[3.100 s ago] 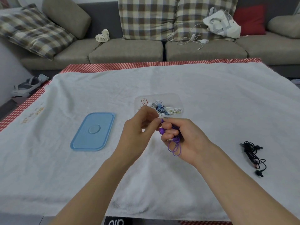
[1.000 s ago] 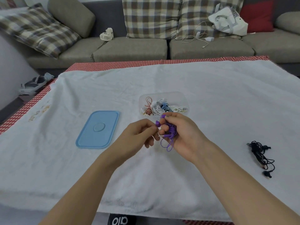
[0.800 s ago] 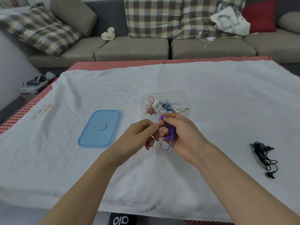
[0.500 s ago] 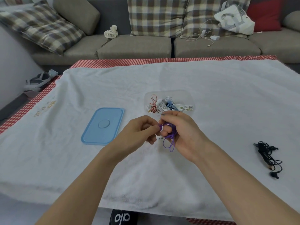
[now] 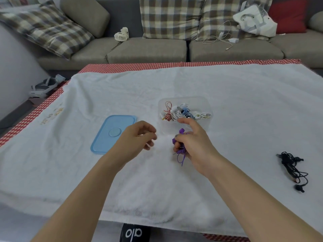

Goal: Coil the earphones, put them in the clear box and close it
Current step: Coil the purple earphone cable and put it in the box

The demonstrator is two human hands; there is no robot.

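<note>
Table (image 5: 244, 102): covered with a white towel over red checked cloth. Blue lid (image 5: 111, 135): flat on the towel, left of centre, off the box. Clear box (image 5: 204, 103): open, beyond both hands, holding several coiled earphones in red, white and blue. Black earphones (image 5: 291, 168): loose tangle at the far right. Left hand (image 5: 138, 138): fingers loosely curled, holding nothing, apart from the right. Right hand (image 5: 194, 142): index finger raised, remaining fingers curled round the coiled purple earphones (image 5: 180, 151), just before the box.
</note>
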